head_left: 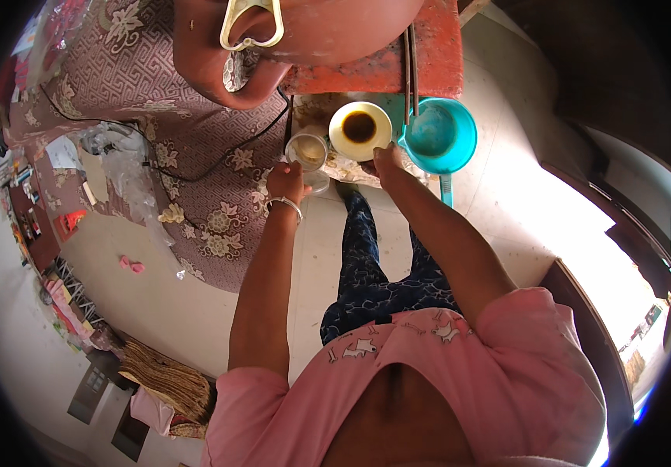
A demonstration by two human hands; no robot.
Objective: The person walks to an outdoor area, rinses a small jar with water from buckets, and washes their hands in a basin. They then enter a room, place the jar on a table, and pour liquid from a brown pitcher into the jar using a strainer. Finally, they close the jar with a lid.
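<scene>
A cream bowl (338,138) with dark brown liquid (359,127) pooled in it stands in front of me. My right hand (384,159) grips its near rim, some fingers hidden underneath. To the bowl's left is a round clear container (307,150) with pale contents, possibly powder. My left hand (286,182) is closed at this container's near left side; its exact hold is partly hidden. Below that container, beside my left thumb, a second clear round piece (317,183) shows; whether it is a cup or a lid I cannot tell.
A turquoise dipper (460,128) sits right of the bowl, with dark sticks (411,74) reaching to its rim. Beyond are a red tabletop (436,58) and a large reddish-brown vessel (327,31). Patterned cloth (218,210), a black cord (226,152) and clear plastic bags (125,167) lie left.
</scene>
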